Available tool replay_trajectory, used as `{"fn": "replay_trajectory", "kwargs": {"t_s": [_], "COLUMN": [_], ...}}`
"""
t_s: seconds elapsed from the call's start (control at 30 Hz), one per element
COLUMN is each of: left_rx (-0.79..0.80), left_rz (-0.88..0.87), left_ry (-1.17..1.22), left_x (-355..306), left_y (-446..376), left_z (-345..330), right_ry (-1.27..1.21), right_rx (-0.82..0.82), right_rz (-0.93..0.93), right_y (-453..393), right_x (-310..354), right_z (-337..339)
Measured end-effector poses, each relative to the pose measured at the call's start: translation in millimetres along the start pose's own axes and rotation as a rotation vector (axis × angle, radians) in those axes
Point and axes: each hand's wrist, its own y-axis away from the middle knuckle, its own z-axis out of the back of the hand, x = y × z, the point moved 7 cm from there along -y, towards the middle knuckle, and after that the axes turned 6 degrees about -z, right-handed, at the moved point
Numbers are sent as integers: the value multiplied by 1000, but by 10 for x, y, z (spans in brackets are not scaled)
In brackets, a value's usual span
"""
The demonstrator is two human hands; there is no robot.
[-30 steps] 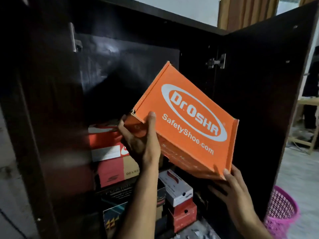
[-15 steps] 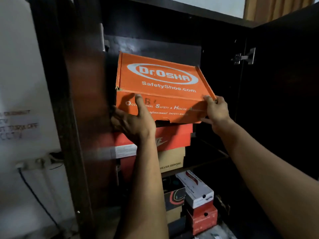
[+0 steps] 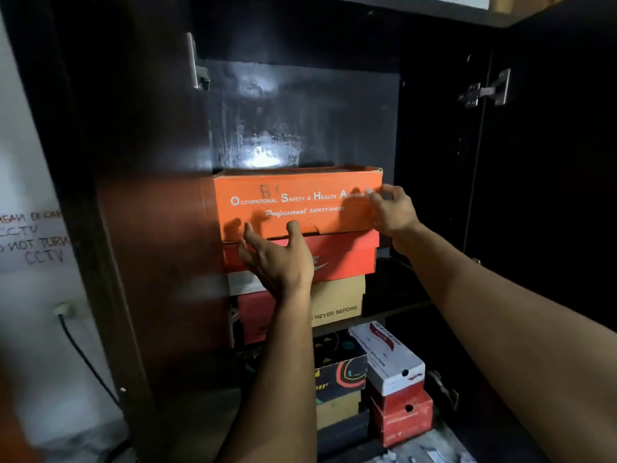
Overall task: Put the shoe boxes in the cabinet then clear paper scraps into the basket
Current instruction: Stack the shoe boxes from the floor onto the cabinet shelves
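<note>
Overhead, orange box [image 3: 298, 203] atop dark cabinet's [image 3: 434, 135] stack

The top shoe box [image 3: 297, 203] is bright orange with white words. Under it is a red box [image 3: 344, 257] and a tan box [image 3: 337, 300]. Lower down sit a white box [image 3: 389, 357] and a dark red box [image 3: 402, 417]. The cabinet [image 3: 551, 195] is black-brown.

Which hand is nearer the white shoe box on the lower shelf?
Left, narrowly. The left hand sits in front of the red box, above and left of the white shoe box; the right hand touches the orange box's right end, higher up.
</note>
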Motion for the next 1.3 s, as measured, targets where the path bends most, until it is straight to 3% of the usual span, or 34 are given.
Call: {"fn": "replay_trajectory", "kwargs": {"t_s": [0.1,0.2,0.4,0.57,0.87,0.97,1.13,1.3], "left_rx": [-2,142,434,732,1327,1526,1852,2177], "left_rz": [-179,-275,-303,-319,-307,-264,-203,-10], "left_ry": [-35,-4,62,117,166,163,120,49], "left_x": [-71,-119,-72,57,312,327,282,299], "left_y": [129,384,1317,2554,5529,6568,8243,9617], "left_z": [-98,-401,-1043,-1589,-2076,-2040,-1843,-1473], "right_ry": [-2,8,89,148,310,368,459,550], "right_rx": [-23,-13,-57,-177,-611,-733,-1079,-1429], "right_rz": [-2,30,43,11,-288,-395,-488,-725], "right_y": [217,465,1170,1861,3808,4527,5657,6853], "right_x": [-9,-74,-449,-986,-2015,-2214,-2251,-2394], "right_z": [183,481,1409,2542,4955,5684,6928,7813]}}
